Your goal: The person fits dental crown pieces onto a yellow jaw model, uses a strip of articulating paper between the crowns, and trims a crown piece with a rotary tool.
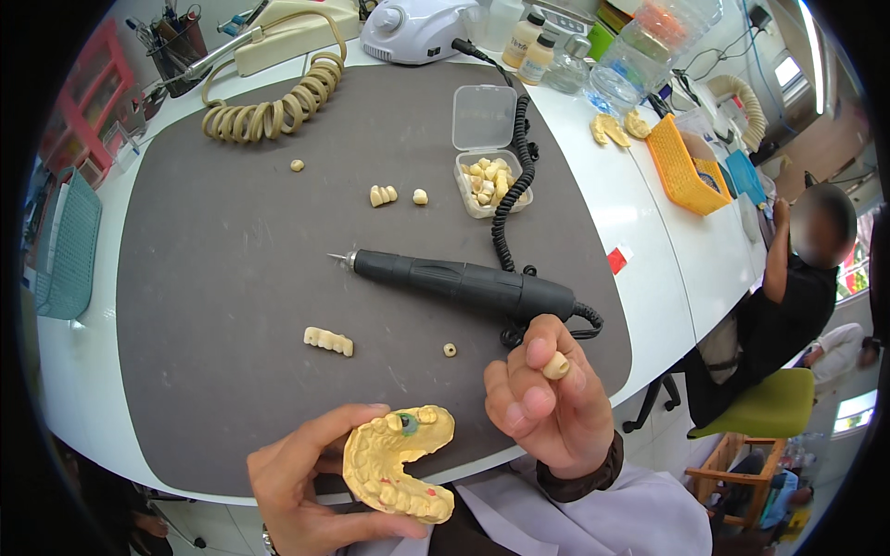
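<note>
My left hand [301, 473] is closed around a yellow plaster dental model [375, 463], an arch of teeth with a greenish patch holding a dark hole near its far end. Between the thumb and fingers of my right hand [556, 398] is a small cream dental crown [556, 366], held above the mat's near edge, apart from the model. A black dental handpiece [454, 281] with a thin metal bur lies just beyond. On the mat rest a dental bridge [328, 341], a crown with a hole [450, 349], a shorter bridge [383, 195] and two more single crowns [420, 196] [297, 165].
An open clear plastic box [484, 208] of crowns stands at the back of the grey mat [232, 250], beside a coiled black cord [505, 222]. A white control unit [408, 32], bottles [524, 42] and a yellow basket [681, 171] stand farther off. A person [797, 278] sits at right.
</note>
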Action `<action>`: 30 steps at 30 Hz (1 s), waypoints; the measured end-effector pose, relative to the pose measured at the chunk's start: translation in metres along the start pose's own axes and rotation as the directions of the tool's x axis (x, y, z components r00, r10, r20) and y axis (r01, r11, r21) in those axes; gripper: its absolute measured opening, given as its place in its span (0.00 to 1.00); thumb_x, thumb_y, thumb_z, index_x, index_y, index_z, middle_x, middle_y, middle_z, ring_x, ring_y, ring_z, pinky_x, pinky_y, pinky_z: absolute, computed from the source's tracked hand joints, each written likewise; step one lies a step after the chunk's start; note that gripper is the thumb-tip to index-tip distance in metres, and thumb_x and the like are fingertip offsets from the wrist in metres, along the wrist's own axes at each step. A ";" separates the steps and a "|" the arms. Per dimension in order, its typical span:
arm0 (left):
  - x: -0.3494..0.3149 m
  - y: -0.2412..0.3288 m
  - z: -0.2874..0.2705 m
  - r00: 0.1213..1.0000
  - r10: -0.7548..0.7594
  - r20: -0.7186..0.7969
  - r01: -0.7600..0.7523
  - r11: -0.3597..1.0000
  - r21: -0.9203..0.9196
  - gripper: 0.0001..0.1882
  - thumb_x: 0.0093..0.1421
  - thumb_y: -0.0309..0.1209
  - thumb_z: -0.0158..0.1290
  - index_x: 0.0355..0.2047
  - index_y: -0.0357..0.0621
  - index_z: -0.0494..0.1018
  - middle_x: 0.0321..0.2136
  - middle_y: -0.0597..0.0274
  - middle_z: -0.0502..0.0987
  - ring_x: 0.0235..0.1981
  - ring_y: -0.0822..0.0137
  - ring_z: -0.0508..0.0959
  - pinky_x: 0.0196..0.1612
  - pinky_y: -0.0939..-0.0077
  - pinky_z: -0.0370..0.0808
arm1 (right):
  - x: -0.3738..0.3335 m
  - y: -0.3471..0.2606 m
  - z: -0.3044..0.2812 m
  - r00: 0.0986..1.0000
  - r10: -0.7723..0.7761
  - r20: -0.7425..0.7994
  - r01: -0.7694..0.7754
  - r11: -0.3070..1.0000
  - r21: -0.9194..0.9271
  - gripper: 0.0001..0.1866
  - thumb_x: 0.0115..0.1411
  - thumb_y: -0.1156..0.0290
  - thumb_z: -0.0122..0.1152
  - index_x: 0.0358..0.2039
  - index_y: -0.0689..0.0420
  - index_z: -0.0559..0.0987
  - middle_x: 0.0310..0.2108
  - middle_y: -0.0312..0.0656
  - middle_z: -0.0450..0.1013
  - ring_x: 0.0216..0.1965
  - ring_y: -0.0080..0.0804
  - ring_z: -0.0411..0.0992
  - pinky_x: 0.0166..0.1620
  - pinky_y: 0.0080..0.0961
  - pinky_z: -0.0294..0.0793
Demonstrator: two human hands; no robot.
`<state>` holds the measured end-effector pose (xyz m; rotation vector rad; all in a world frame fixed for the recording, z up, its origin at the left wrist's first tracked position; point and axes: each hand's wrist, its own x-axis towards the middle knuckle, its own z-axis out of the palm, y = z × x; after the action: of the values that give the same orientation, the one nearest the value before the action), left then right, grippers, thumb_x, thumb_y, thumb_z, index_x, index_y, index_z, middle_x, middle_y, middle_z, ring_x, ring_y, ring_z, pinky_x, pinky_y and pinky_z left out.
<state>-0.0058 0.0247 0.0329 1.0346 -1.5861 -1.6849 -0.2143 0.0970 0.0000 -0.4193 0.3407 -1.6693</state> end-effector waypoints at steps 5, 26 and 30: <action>0.000 -0.002 0.003 0.998 0.037 -0.053 -0.037 0.999 0.004 0.52 0.27 0.50 0.77 0.47 0.23 0.70 0.36 0.52 0.80 0.38 0.67 0.81 0.45 0.78 0.76 | 0.001 0.000 0.002 1.000 0.021 0.011 -0.020 0.998 -0.058 0.16 0.63 0.69 0.60 0.47 0.63 0.70 0.38 0.48 0.75 0.42 0.35 0.75 0.47 0.30 0.75; 0.010 -0.003 -0.011 0.954 0.204 0.220 -0.219 0.975 0.044 0.38 0.37 0.35 0.75 0.48 0.31 0.74 0.38 0.50 0.81 0.37 0.64 0.84 0.39 0.72 0.83 | 0.013 0.015 0.023 0.977 -0.121 0.173 0.196 0.208 -0.958 0.11 0.54 0.79 0.64 0.38 0.64 0.77 0.37 0.47 0.78 0.35 0.33 0.78 0.40 0.23 0.77; 0.010 -0.004 -0.011 0.955 0.192 0.225 -0.210 0.976 0.060 0.37 0.38 0.35 0.75 0.48 0.32 0.74 0.37 0.50 0.81 0.36 0.64 0.84 0.39 0.72 0.83 | 0.011 0.017 0.021 0.981 -0.115 0.158 0.178 0.196 -0.964 0.11 0.53 0.79 0.64 0.38 0.63 0.77 0.36 0.45 0.79 0.33 0.32 0.78 0.38 0.23 0.77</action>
<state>-0.0017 0.0106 0.0279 0.7161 -1.8481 -1.6480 -0.1912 0.0843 0.0119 -1.5168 1.4255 -1.3925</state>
